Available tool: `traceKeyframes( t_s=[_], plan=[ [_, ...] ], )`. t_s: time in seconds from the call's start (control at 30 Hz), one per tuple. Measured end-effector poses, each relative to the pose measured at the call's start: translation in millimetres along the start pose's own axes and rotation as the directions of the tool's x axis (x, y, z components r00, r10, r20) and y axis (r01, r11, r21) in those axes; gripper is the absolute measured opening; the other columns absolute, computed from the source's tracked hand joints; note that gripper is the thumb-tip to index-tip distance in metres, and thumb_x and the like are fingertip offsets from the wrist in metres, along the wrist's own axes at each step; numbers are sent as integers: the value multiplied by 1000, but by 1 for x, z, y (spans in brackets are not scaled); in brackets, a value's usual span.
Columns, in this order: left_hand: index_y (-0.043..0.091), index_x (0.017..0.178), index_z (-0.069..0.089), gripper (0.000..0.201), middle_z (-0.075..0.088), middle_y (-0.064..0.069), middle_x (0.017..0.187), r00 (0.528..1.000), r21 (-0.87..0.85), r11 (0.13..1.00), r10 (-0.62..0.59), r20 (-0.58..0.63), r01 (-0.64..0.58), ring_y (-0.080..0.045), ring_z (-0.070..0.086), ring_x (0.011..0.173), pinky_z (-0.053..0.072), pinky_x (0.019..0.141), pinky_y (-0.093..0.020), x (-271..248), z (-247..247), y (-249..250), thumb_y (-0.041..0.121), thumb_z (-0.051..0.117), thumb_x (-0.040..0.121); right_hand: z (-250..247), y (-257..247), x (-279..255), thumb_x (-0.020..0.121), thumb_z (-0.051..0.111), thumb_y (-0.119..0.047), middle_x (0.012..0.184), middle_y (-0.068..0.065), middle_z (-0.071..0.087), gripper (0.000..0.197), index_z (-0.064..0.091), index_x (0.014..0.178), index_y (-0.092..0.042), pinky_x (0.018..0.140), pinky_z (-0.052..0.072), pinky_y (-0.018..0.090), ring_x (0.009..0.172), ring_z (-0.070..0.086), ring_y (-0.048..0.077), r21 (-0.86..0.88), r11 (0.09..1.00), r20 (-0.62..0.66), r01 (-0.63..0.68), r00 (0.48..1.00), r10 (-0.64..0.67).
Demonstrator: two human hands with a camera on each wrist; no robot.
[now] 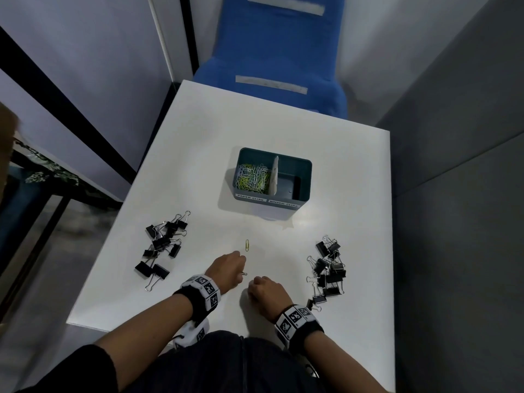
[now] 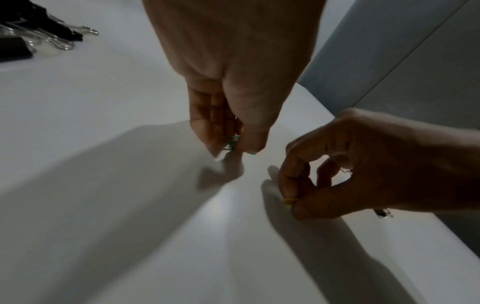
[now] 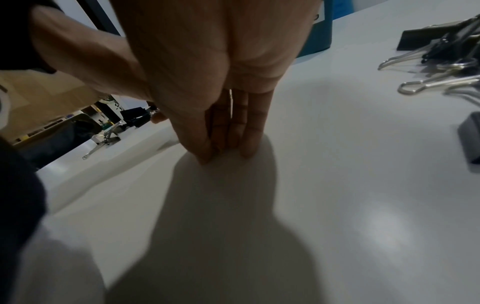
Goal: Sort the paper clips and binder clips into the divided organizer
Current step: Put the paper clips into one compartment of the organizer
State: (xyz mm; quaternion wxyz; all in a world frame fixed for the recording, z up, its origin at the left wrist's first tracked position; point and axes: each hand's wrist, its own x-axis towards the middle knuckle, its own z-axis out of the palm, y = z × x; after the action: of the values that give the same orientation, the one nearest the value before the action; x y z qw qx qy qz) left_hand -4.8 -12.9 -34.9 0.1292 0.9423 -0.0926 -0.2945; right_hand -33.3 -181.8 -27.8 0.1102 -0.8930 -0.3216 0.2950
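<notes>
The teal divided organizer [image 1: 303,165] stands mid-table; its left compartment holds several paper clips [image 1: 253,177] and its right one looks empty. Black binder clips lie in a left pile [image 1: 161,245] and a right pile [image 1: 329,268]. A lone yellow paper clip [image 1: 247,245] lies just beyond my left hand [image 1: 241,269]. That hand pinches a green paper clip [image 2: 231,143] low over the table, a silver end sticking out. My right hand [image 1: 255,285] is beside it, fingertips down on the table, pinching a yellow paper clip [image 2: 289,200].
The white table [image 1: 283,123] ends close behind my wrists, and its right edge runs along a grey wall. A blue chair [image 1: 272,52] stands beyond the far edge. Bare tabletop lies between the two binder clip piles and in front of the organizer.
</notes>
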Motion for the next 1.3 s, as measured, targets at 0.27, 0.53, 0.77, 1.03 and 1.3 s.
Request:
traceKeyframes(
  t_s=[0.27, 0.53, 0.77, 1.03, 1.3],
  plan=[
    [18, 88, 55, 7, 55, -3, 85, 991, 9, 996, 85, -105, -84, -28, 54, 73, 33, 60, -30, 6, -20, -12, 13, 51, 86, -3, -4, 1, 86, 44, -1, 103, 21, 59, 19, 58, 99, 2, 65, 34, 39, 95, 55, 39, 9, 1000, 38, -17, 999, 17],
    [21, 99, 55, 7, 53, -7, 88, 974, 44, 987, 162, -156, -157, -32, 54, 66, 42, 59, -32, 33, -49, -20, 18, 53, 93, 2, 13, -6, 79, 48, 3, 92, 16, 60, 21, 55, 97, -5, 61, 30, 36, 82, 56, 36, 154, 978, -97, -138, 983, 154],
    [17, 82, 60, 9, 60, -3, 80, 967, 161, 963, 234, -100, -217, -25, 58, 84, 45, 51, -33, 40, -39, -24, 13, 69, 81, -6, 26, -13, 84, 51, -6, 91, 6, 62, 15, 61, 93, -13, 63, 33, 29, 82, 59, 29, 266, 928, -145, -262, 940, 308],
    [12, 89, 63, 10, 64, -9, 98, 999, 64, 998, 25, 26, -27, -30, 62, 91, 47, 73, -35, 43, -47, -12, 17, 55, 86, -53, 33, 13, 79, 64, -17, 84, -2, 67, 10, 67, 86, -22, 66, 52, 32, 72, 62, 18, 419, 886, -294, -197, 894, 338],
    [6, 95, 68, 22, 66, -15, 102, 990, -71, 993, -81, 116, 90, -33, 64, 92, 50, 74, -33, 32, -38, -7, 20, 65, 77, -173, 33, 75, 80, 69, -5, 81, -1, 67, 11, 69, 86, -14, 71, 56, 30, 74, 62, 14, 516, 855, -532, -43, 766, 360]
  ],
)
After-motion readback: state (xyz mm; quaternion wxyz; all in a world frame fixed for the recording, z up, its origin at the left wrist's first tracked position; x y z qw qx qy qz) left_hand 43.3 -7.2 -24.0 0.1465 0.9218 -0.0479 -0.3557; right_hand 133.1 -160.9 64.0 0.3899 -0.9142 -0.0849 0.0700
